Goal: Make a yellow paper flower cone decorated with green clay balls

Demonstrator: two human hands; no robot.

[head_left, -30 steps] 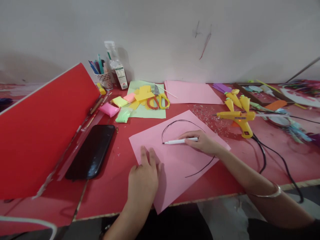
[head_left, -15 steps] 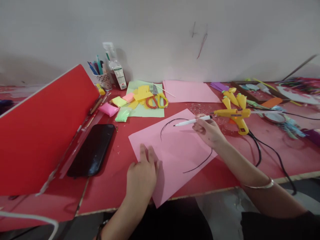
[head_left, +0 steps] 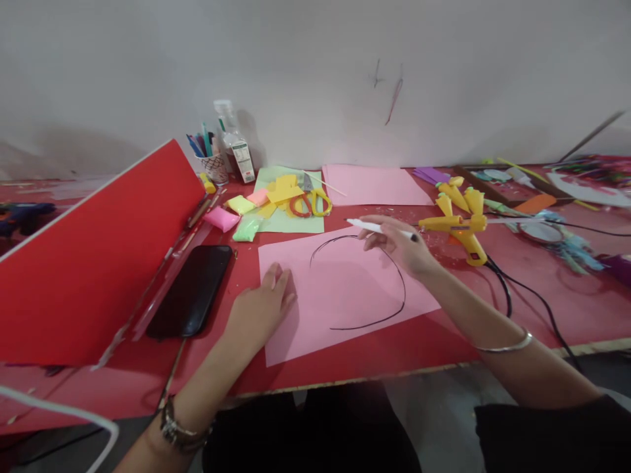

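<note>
A pink sheet of paper (head_left: pixel 315 309) lies on the red table in front of me. On it a black line curves into a large, partly open round shape. My left hand (head_left: pixel 261 305) rests flat with fingers spread on the sheet's left edge. Above the top of the drawn curve, my right hand (head_left: pixel 401 244) is closed on a white marker (head_left: pixel 367 226). The marker points left, and its tip looks lifted off the paper.
A phone (head_left: pixel 192 289) and a standing red board (head_left: pixel 108 263) are at left. Behind the sheet lie scissors (head_left: pixel 320 202), clay packets (head_left: pixel 246 228) and pink paper (head_left: pixel 377 186). A yellow glue gun (head_left: pixel 466 226) with a cord sits near my right forearm. A bottle (head_left: pixel 241 157) and pen cup (head_left: pixel 215 169) stand by the wall.
The pink sheet has turned clockwise, its lower edge now nearer level. My left hand has moved left along with it. The marker in my right hand has swung from pointing down-left to pointing up-left.
</note>
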